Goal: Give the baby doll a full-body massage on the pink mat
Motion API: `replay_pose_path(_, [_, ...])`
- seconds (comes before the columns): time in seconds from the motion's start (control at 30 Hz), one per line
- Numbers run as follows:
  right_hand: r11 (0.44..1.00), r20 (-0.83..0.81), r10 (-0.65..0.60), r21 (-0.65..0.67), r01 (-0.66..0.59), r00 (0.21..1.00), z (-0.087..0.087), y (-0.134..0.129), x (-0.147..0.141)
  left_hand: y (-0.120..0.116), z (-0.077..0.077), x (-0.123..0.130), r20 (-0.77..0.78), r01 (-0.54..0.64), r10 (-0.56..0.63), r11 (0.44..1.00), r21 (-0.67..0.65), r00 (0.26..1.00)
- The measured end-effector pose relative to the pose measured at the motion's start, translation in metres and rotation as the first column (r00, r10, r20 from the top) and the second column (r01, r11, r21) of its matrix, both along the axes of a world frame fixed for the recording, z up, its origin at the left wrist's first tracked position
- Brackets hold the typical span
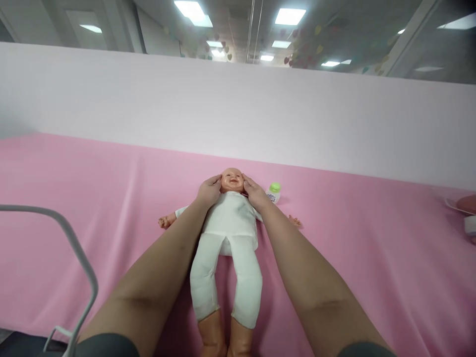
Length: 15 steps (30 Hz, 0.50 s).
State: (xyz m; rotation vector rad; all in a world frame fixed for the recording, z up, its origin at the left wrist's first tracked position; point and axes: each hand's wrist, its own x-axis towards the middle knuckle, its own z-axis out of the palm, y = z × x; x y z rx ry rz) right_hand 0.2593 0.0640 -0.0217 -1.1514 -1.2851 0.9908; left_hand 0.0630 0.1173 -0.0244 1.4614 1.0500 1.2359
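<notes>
A baby doll (233,213) with a smooth plastic head and a white cloth body lies on its back, its feet towards me. My left hand (209,190) rests against the left side of its head, fingers curved along the temple and cheek. On the opposite side my right hand (256,192) touches the head in the same way, so the head is held between both palms. The fingertips are partly hidden behind the head. Just right of my right hand stands a small clear bottle (273,196) with a green cap. The doll's arms are spread out beneath my forearms.
A pink sheet (111,208) covers the table, with a white low wall (223,109) behind it. Grey metal tubing (80,248) curves in at the left. At the far right edge are a partly cut-off dish (455,207) and a white object (470,224).
</notes>
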Motion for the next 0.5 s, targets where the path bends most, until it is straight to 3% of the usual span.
replay_pose_path(0.17, [0.993, 0.266, -0.107, 0.069, 0.092, 0.958, 0.004, -0.004, -0.001, -0.012, 0.019, -0.003, -0.188, -0.072, 0.086, 0.994, 0.082, 0.978])
replay_pose_path(0.3, [0.978, 0.532, -0.200, 0.161, 0.133, 0.823, 0.013, -0.011, 0.000, -0.028, 0.040, -0.001, -0.256, -0.151, 0.189, 0.976, 0.159, 0.948])
replay_pose_path(0.4, [0.968, 0.626, -0.239, 0.216, 0.130, 0.742, 0.029, -0.017, 0.005, -0.051, 0.070, 0.004, -0.235, -0.179, 0.242, 0.949, 0.259, 0.941])
replay_pose_path(0.5, [0.955, 0.660, -0.277, 0.267, 0.127, 0.698, 0.047, -0.026, 0.012, -0.077, 0.100, 0.014, -0.086, -0.157, 0.187, 0.948, 0.276, 0.979])
